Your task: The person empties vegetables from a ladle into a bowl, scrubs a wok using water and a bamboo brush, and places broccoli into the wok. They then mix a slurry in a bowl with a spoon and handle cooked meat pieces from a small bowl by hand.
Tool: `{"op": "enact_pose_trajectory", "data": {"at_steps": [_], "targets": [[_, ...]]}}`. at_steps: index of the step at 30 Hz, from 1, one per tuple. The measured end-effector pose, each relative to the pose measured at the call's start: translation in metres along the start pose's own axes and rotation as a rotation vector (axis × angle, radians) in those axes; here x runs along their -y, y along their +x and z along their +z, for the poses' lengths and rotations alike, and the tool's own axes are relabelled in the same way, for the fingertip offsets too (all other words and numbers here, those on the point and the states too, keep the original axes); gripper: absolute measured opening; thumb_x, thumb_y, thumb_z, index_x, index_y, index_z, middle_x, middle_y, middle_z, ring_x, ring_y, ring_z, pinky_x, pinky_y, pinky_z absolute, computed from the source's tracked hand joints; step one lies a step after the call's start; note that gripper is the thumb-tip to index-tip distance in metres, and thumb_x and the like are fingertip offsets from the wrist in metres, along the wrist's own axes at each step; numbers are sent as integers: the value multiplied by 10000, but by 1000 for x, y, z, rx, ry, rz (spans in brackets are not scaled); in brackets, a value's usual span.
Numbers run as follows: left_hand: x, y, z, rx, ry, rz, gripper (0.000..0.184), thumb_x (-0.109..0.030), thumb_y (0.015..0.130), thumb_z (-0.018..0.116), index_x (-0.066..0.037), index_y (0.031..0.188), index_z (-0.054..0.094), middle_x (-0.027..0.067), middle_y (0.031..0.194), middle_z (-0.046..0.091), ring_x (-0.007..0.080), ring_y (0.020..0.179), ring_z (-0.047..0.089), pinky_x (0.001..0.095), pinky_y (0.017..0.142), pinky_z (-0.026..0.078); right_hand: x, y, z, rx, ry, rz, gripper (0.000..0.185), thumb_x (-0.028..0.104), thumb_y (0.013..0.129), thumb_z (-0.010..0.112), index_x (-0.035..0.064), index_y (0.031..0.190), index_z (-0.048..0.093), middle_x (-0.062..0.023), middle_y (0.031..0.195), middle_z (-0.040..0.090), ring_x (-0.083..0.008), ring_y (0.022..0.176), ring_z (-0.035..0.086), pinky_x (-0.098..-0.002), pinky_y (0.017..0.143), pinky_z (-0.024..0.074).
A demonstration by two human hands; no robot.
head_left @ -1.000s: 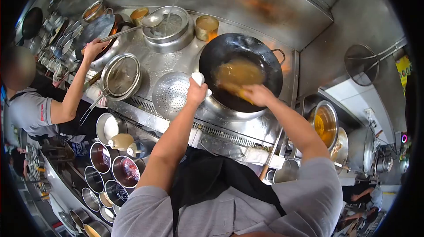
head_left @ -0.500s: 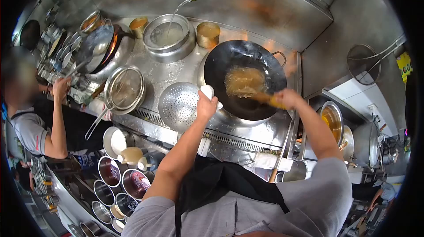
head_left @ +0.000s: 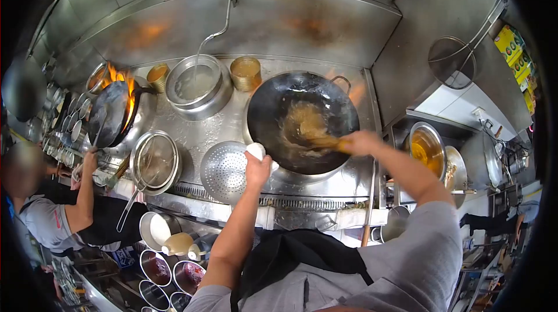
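A large black wok sits on the right-hand burner with brownish, swirling liquid inside. My right hand, blurred by motion, is closed around a yellowish wok brush. Its bristle end dips into the liquid. At the wok's near left edge, my left hand grips a folded white cloth; whether a wok handle lies beneath the cloth is hidden. Left of that hand lies a round perforated strainer on the steel stove top.
A water spout hangs over a metal pot. A mesh strainer rests further left. On the far left a co-worker handles a wok beside tall flames. A bowl of orange oil stands at right.
My view has shifted, so the stove appears lower and further left. The brush has moved within the wok, swirling the liquid. Flames have risen at the co-worker's wok.
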State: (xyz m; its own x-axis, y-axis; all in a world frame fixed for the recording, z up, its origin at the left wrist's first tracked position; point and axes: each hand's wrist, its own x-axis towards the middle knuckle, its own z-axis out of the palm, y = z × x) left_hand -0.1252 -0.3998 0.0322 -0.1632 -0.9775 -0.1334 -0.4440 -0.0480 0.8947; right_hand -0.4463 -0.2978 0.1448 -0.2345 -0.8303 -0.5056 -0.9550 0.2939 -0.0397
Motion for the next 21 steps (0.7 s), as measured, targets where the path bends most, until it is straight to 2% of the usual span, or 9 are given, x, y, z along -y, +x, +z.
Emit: {"op": "enact_pose_trajectory", "data": {"at_steps": [3,5,6,9,14,16,18,20,21], "targets": [[10,5,5,3,-63,-3,591,-221,760,627,70,1181,330,346,1021,570,476,995,564,465,880,437,-37,53,-41,-195,-80,155,358,477,841,529,246,1079,665,-94,1018,677,-266,947,647,-417,786,512],[8,5,1,50,-66,-30,614,-234,766,630,84,1191,321,347,1036,569,469,1013,563,456,895,435,1,96,-34,-429,33,156,360,462,847,541,182,1024,681,-138,960,682,-286,895,660,-428,760,519],[1,4,-2,71,-40,-55,621,-243,771,628,87,1195,317,350,1041,569,468,1020,562,454,899,434,24,129,-7,-385,86,219,375,457,848,552,141,1003,684,-166,963,675,-301,897,658,-442,760,518],[8,9,-1,104,-11,-91,628,-256,782,622,85,1207,309,354,1051,569,468,1031,561,449,908,431,115,127,50,-521,277,8,542,420,882,537,257,1383,407,-196,955,635,-359,924,627,-480,770,504],[12,11,-11,177,-70,-65,635,-304,823,650,60,1220,313,292,1051,587,385,976,605,402,828,480,78,154,49,-609,219,18,489,423,898,505,243,1349,443,-206,964,635,-387,881,631,-480,753,507],[8,8,-14,216,-198,-51,611,-297,837,650,50,1217,320,260,1049,593,340,954,618,377,798,493,94,175,58,-575,507,316,476,412,907,486,278,1359,420,-203,891,658,-375,827,643,-493,697,507],[-2,2,-17,211,-472,-111,547,-265,854,642,32,1195,335,208,1030,590,272,919,614,336,770,497,130,136,59,-479,504,100,470,373,909,486,210,1348,449,-240,979,642,-420,917,613,-493,809,483],[4,7,-9,173,-475,-71,534,-255,849,643,31,1183,339,210,1025,590,284,917,613,348,778,493,134,100,81,-431,640,-190,460,353,900,519,147,1312,508,-238,1173,577,-400,1080,554,-435,951,428],[11,11,-4,133,-475,-37,523,-245,844,644,29,1172,343,213,1019,589,296,914,611,359,786,490,121,74,80,-336,578,-274,460,387,899,510,201,1319,508,-193,1190,583,-389,1094,554,-433,945,435]]}}
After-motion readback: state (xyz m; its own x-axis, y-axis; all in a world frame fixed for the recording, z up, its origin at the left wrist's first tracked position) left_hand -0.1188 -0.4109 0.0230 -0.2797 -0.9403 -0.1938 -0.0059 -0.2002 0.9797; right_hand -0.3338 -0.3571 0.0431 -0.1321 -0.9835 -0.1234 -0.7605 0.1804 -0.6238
